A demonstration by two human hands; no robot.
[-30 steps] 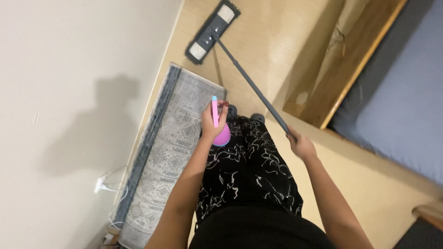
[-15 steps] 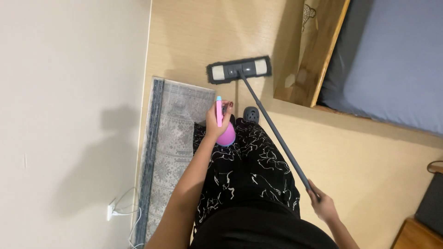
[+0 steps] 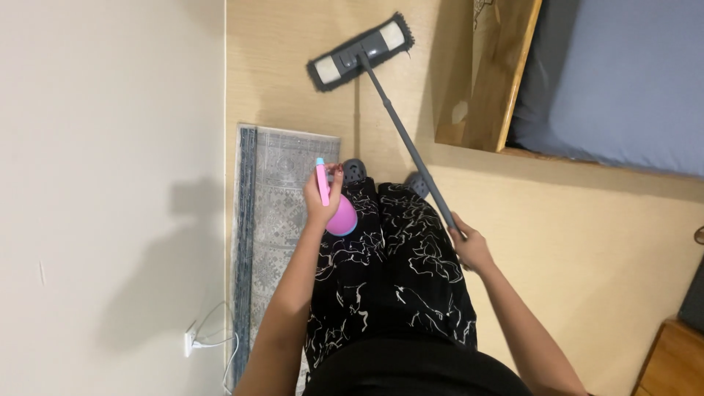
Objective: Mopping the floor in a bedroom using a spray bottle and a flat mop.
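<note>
Left hand (image 3: 320, 202): I see its grip clamped on a pink spray bottle (image 3: 339, 214), held over the grey rug's (image 3: 275, 213) edge.
Right hand (image 3: 469, 246): grip wrapped round the mop (image 3: 400, 128) handle.
Mop head: flat on the floor beyond the rug.

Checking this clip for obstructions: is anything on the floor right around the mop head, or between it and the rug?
Nothing visible. The mop head lies flat on bare wooden floor, apart from the rug and the bed frame. The right hand holds the mop handle; the left hand holds a pink bottle.
</note>
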